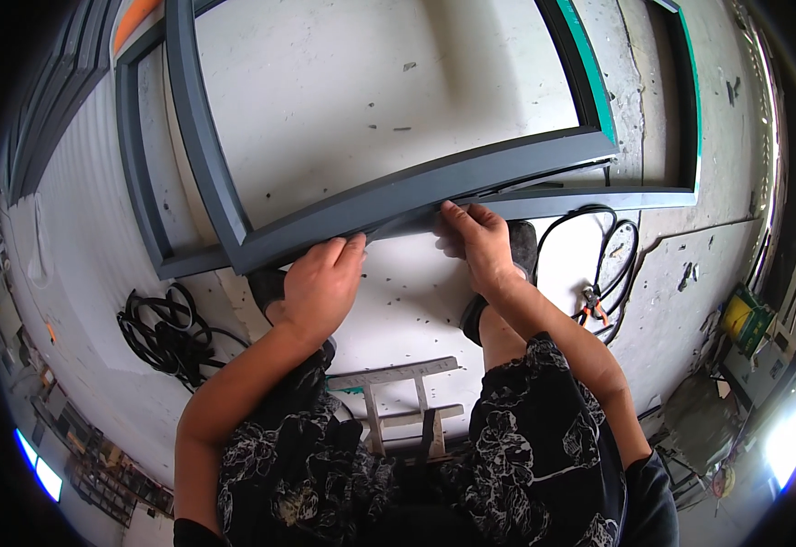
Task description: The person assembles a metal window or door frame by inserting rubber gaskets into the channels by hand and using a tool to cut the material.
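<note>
A grey metal window frame lies in front of me, on top of a second grey frame. My left hand is closed, fingers pressed together at the near rail of the upper frame. Along that same rail, to the right, my right hand pinches with thumb and forefinger at what looks like a thin black rubber strip. The strip runs under the rail's edge toward the right corner. My fingers partly hide where it meets the frame.
Black cord or strip lies coiled at the left and looped at the right. Pliers with orange handles rest by the loop. A low stool stands between my legs. More grey frames lean at far left.
</note>
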{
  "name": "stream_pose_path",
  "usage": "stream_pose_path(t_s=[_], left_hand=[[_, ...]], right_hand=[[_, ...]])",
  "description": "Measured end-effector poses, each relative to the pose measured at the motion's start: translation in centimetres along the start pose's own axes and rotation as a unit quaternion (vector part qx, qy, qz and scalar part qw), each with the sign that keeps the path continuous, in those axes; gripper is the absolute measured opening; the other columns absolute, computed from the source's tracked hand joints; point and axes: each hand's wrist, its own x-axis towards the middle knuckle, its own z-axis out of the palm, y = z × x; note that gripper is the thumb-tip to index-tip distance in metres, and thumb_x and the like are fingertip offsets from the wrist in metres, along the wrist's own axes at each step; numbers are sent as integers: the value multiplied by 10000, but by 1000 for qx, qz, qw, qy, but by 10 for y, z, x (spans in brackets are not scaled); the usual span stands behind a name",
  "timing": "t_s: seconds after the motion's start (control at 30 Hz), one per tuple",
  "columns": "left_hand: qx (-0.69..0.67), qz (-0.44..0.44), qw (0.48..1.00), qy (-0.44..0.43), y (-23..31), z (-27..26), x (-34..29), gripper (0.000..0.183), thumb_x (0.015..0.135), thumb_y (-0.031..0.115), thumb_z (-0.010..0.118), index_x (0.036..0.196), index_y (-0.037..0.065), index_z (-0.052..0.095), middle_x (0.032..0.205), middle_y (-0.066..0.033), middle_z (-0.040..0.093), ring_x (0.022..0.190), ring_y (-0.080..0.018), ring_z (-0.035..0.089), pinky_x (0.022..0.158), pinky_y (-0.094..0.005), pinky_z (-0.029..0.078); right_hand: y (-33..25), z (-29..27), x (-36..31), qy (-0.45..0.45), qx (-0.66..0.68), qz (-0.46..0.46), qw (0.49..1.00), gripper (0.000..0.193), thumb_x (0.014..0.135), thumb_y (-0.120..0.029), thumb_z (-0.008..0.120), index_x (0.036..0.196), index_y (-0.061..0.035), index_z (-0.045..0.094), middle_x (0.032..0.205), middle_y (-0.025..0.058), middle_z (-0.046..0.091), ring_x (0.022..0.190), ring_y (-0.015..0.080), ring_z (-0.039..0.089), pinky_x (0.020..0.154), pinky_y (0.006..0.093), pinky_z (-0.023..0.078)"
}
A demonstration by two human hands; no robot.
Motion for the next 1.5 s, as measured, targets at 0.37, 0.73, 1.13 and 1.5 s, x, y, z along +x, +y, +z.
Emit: stream_pose_path(t_s=[0.37, 0.73, 1.13, 1.5], left_hand=[[116, 113, 985, 54, -6, 4, 1, 259, 695, 106, 624, 950, 62, 634, 811, -23, 560, 713, -160, 548, 584, -263, 474], [111, 114, 974, 161, -14, -17, 3, 238, 680, 51, 646, 917, 72, 647, 958, -40, 569, 880, -216, 551, 750, -330, 452], [156, 150, 957, 193, -19, 13, 8, 152, 766, 164, 658, 911, 208, 668, 1214, 12, 537, 1191, -188, 430, 993, -405, 330], [163, 144, 959, 182, -36, 14, -8, 138, 713, 171, 707, 833, 172, 640, 1241, 12, 498, 1212, -203, 406, 992, -442, 344]], right_hand=[[-11, -8, 5, 55, 72, -5, 996, 148, 811, -130, 604, 738, -2, 612, 638, 80, 618, 490, 111, 524, 438, 206, 361], [-10, -23, 10, 65, 65, -45, 995, 176, 810, -170, 634, 698, -40, 594, 618, 61, 602, 474, 103, 496, 441, 210, 353], [4, -14, 18, -27, 132, -56, 989, 165, 847, -180, 641, 905, -40, 576, 860, 67, 628, 733, 171, 629, 677, 264, 507], [5, -15, 19, -43, 115, -62, 990, 129, 805, -88, 675, 885, -37, 587, 829, 53, 630, 774, 157, 605, 726, 286, 506]])
